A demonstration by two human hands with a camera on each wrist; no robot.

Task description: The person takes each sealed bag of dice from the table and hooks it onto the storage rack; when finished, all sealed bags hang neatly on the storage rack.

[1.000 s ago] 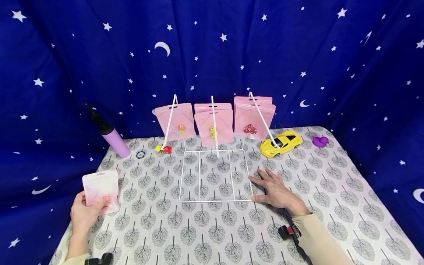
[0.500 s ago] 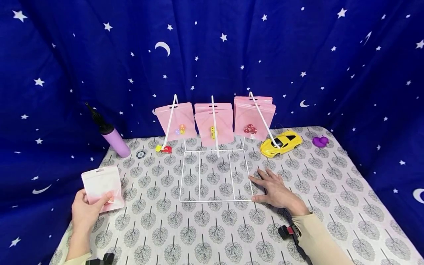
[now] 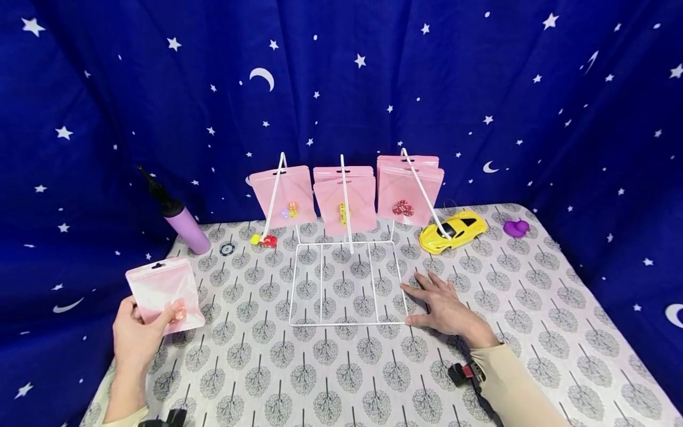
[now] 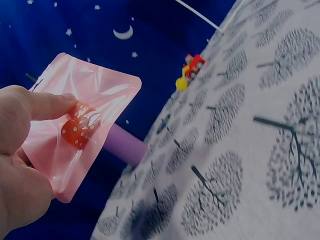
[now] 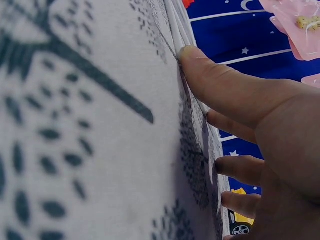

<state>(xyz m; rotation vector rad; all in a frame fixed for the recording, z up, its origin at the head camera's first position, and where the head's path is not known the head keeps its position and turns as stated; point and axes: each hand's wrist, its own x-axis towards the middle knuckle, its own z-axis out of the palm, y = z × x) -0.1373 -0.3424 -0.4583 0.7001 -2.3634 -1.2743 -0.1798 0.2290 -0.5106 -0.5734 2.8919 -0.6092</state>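
Your left hand (image 3: 136, 339) pinches the pink pouch (image 3: 162, 290) with its die, your right hand (image 3: 445, 308) lies flat steadying the wire rack (image 3: 347, 284); next, thread the pouch's hole onto a prong.

Along the back of the tree-patterned tablecloth (image 3: 331, 367) lie a purple pump (image 3: 181, 225), a small red-and-yellow toy (image 3: 264, 240), a yellow toy car (image 3: 452, 231) and a purple duck (image 3: 515, 227), before a starry blue backdrop (image 3: 341, 89).

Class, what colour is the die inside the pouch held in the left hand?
Red with white pips; the die shows best in the left wrist view.
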